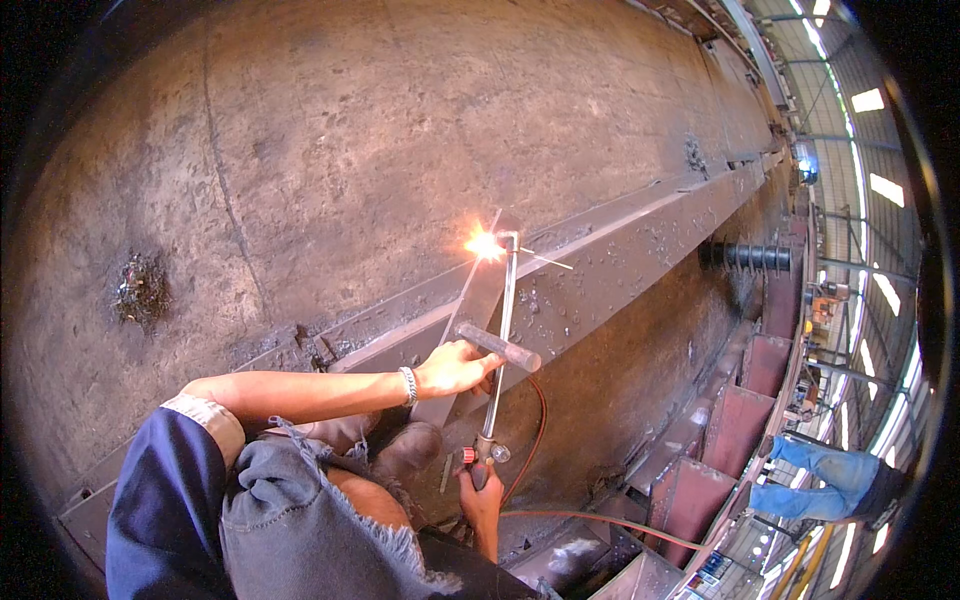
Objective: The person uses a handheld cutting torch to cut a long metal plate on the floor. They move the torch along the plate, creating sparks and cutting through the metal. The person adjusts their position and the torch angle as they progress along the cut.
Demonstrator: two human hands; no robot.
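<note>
My right hand (482,500) is closed around the handle of a long metal cutting torch (504,325), by its red knob. The torch points away from me, its bent head beside a bright flame with sparks (485,245). The flame meets the far end of a flat steel strip (478,290), which lies across a long steel beam (600,275). My left hand (455,370) is closed at a short round metal bar (505,350), which crosses the torch tube. Whether the bar touches the tube I cannot tell. A thin rod (547,259) sticks out beside the torch head.
A red hose (540,430) runs from near the torch; another hose (610,522) stretches right. My shoe (410,450) is close to the strip. Reddish-brown steel pieces (735,430) stand at right, near a person in blue trousers (815,478). A debris pile (142,290) lies left.
</note>
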